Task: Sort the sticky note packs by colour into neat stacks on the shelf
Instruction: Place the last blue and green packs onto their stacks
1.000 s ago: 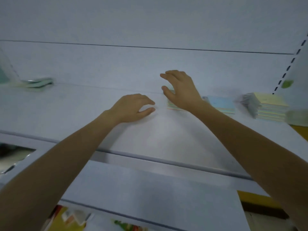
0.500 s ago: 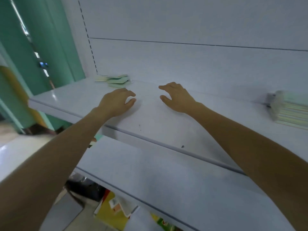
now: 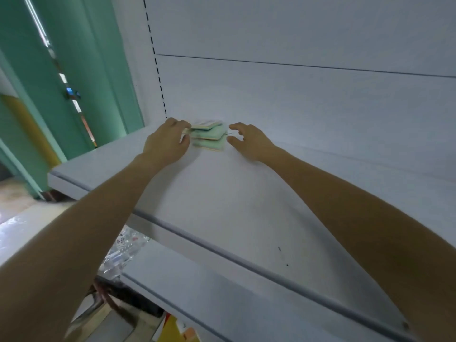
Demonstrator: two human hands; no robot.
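White shelf (image 3: 222,206) against a pale back panel, teal wall off to the left, more stock on the lower shelf. Only a few green packs (image 3: 209,137) up here, pushed to the far left corner near the back, fanned out and skewed rather than squared up. Left hand (image 3: 166,144) right at the left edge of the pile, fingers curled and touching it, not clamped on anything yet. Right hand (image 3: 249,140) just beside the right edge, fingers spread apart, holding nothing. Looks like a two-sided squeeze coming up: one hand per side to nudge the edges flush. Probably the tidy-the-stack step, so gentle pressure needed or the top pack slides off.
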